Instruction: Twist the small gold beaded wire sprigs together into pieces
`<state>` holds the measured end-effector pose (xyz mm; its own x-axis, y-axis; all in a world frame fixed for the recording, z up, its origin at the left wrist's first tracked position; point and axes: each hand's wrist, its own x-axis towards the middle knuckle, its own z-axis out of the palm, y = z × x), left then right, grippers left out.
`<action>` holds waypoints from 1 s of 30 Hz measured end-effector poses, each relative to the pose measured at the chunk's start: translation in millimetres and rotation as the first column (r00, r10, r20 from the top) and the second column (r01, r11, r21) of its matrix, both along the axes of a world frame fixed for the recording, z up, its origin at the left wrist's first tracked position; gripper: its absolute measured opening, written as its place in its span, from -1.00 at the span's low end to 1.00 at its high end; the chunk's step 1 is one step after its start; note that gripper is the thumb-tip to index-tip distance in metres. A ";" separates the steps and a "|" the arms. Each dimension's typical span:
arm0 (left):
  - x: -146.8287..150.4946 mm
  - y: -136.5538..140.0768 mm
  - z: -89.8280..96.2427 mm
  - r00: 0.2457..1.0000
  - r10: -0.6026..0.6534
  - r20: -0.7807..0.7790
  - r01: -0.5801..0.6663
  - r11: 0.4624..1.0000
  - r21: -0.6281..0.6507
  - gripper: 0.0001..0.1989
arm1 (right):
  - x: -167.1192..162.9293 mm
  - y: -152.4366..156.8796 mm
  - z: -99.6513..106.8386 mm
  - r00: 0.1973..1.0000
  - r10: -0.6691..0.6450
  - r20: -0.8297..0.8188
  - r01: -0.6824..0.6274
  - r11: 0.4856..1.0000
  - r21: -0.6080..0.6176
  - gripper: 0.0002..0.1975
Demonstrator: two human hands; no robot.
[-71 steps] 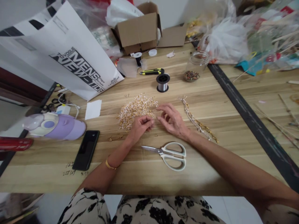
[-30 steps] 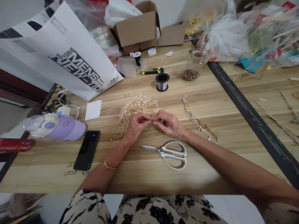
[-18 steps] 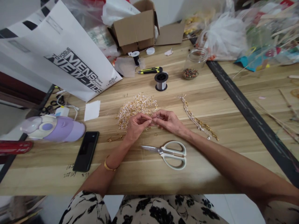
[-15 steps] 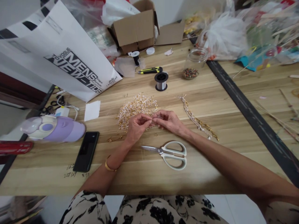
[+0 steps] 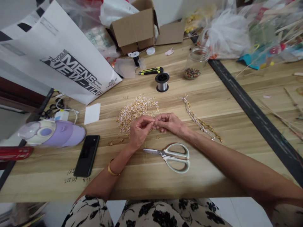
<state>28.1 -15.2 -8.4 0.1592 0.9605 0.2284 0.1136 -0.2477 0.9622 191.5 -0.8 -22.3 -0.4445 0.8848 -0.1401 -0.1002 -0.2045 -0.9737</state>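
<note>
My left hand [image 5: 140, 130] and my right hand [image 5: 170, 123] meet fingertip to fingertip over the wooden table, both closed in a pinch. Whatever lies between the fingers is too small to make out. Just behind and left of them spreads a pile of small gold and clear beads [image 5: 134, 110]. A pair of scissors with pale handles [image 5: 176, 157] lies in front of my hands, blades pointing left. To the right rest silver and gold bead chains [image 5: 201, 121], side by side. A small gold ring [image 5: 157, 137] sits close below my fingers.
Behind the beads stand a wire spool [image 5: 162, 82], a yellow-black utility knife [image 5: 151, 71] and a glass jar [image 5: 196, 63] with beads. On the left are a phone [image 5: 86, 156], a purple bottle [image 5: 59, 132] and a white paper bag [image 5: 78, 60]. A cardboard box [image 5: 133, 28] stands at the back.
My hands stay pinched together in almost the same place, with the right fingers curled slightly differently. The whole view has shifted a little; nothing on the table has visibly moved.
</note>
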 end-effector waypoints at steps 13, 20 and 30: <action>-4.5 3.6 -6.5 0.999 0.012 -0.039 -0.013 1.000 -0.019 -0.98 | -3.6 -5.8 5.0 0.999 -0.042 0.027 0.039 0.995 0.088 -0.95; -6.3 4.5 -7.5 1.000 0.012 -0.021 -0.013 0.999 -0.031 -0.97 | -2.6 -4.9 2.7 0.998 -0.055 -0.038 0.057 0.997 0.049 -0.84; -2.7 4.4 -4.8 0.996 -0.020 0.083 0.023 0.999 -0.035 -0.93 | -3.1 -1.8 2.7 0.997 0.022 -0.074 -0.028 0.997 -0.075 -0.80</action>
<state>25.4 -10.8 -13.2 0.1622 0.9647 0.2073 0.0284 -0.2145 0.9763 188.4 -2.6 -19.6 -0.4777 0.8613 -0.1731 -0.1641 -0.2810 -0.9456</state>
